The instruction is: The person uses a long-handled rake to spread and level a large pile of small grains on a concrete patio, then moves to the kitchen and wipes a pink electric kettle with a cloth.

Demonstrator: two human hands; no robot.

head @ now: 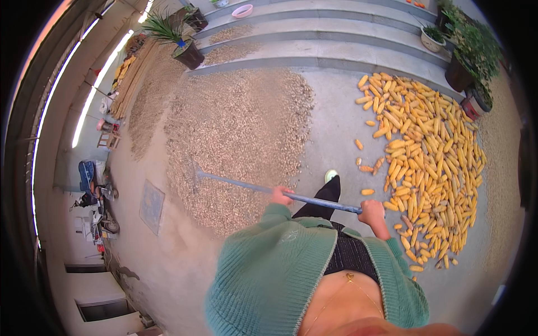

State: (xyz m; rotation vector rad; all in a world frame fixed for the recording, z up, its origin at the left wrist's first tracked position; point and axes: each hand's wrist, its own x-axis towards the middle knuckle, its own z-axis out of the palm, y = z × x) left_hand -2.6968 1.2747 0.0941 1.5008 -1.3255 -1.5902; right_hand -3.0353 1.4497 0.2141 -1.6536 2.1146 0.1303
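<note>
My left hand [281,196] grips a long blue-grey pole [235,181] partway along it. Closed on the pole's near end is my right hand [372,213], close to the corn cobs. The pole slants off to the left, and its rake-like head [196,173] rests on a wide layer of small tan pods [227,122], which look like unshelled peanuts. The head is blurred, so its teeth cannot be made out. To the right lies a big spread of yellow corn cobs [433,168] on the concrete floor.
Stone steps [336,50] rise ahead, with more tan pods, a pink basin [242,11] and a potted plant [188,54] at left. Other plant pots [459,73] stand by the cobs. A motorbike [101,210] is by the left wall. A square metal cover [151,206] lies in the floor.
</note>
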